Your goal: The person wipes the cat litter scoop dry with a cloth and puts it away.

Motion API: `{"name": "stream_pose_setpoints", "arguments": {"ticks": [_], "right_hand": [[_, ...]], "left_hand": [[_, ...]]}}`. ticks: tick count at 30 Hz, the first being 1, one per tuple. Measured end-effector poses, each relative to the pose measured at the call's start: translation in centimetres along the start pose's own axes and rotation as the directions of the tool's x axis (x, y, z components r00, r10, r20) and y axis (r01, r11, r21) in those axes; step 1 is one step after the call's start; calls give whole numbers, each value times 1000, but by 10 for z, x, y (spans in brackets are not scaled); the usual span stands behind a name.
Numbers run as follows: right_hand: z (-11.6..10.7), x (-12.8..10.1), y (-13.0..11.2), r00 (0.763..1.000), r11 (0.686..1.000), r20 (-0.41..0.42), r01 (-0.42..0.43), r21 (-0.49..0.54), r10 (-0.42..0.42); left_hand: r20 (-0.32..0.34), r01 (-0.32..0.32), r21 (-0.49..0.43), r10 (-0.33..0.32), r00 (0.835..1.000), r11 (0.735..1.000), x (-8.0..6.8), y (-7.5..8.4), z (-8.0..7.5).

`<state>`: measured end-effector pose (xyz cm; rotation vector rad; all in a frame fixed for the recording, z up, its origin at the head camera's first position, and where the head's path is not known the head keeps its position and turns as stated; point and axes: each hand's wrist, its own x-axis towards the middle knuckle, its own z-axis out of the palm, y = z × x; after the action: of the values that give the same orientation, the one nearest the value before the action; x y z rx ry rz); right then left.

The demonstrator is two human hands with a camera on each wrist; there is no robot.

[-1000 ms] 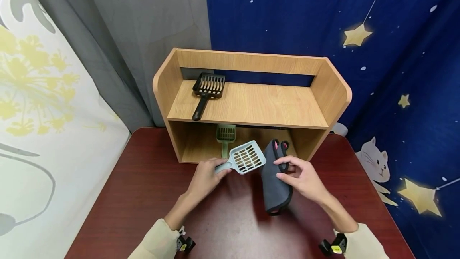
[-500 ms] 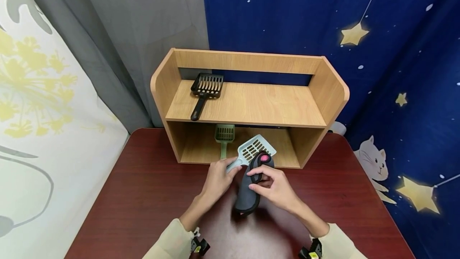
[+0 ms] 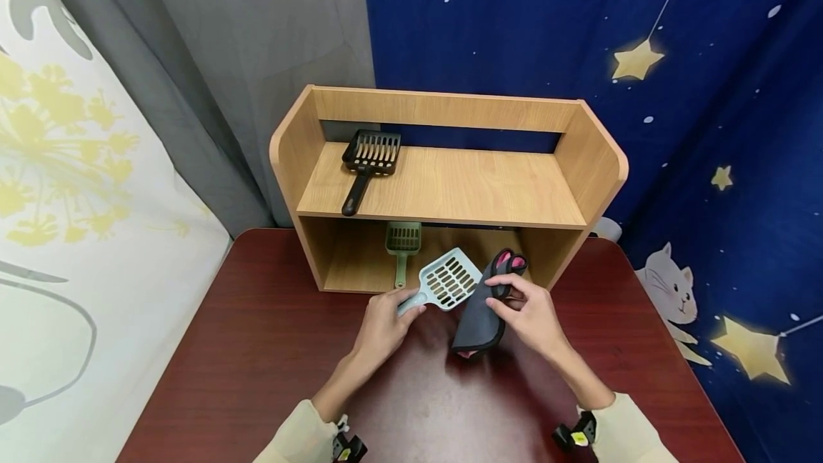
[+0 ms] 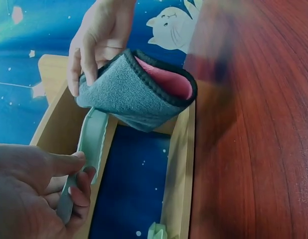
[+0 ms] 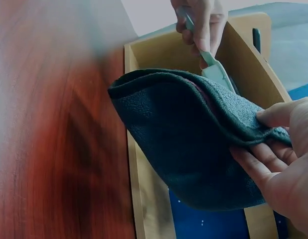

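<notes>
Left hand (image 3: 381,326) wrapped around the handle of a pale green slotted plastic scoop (image 3: 444,283), held above the dark red wooden surface (image 3: 244,349). Right hand (image 3: 529,313) pinching a folded grey cloth with pink lining (image 3: 482,309), touching the scoop's right edge. Just beyond, a two-tier light wooden shelf (image 3: 444,191): darker green slotted scoop (image 3: 402,243) in the lower compartment, black slotted scoop (image 3: 366,163) at far left on the upper board. Farther back, blue starry curtain (image 3: 579,27).
</notes>
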<state>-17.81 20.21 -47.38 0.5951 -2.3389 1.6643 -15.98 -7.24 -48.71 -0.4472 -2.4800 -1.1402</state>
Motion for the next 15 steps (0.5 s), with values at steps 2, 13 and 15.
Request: {"name": "stream_pose_setpoints", "arguments": {"ticks": [2,13,15], "right_hand": [[0,1,-1,1000,1000,5,-2,20,2],[40,-19,-16,955,977,204,212,31,-213],[41,-20,-16,952,975,214,218,34,-221]], "left_hand": [[-1,4,-4,-4,1000,1000,-1,0,1],[31,76,-9,-76,997,997,4,8,5],[39,78,-11,-78,996,997,4,9,5]]}}
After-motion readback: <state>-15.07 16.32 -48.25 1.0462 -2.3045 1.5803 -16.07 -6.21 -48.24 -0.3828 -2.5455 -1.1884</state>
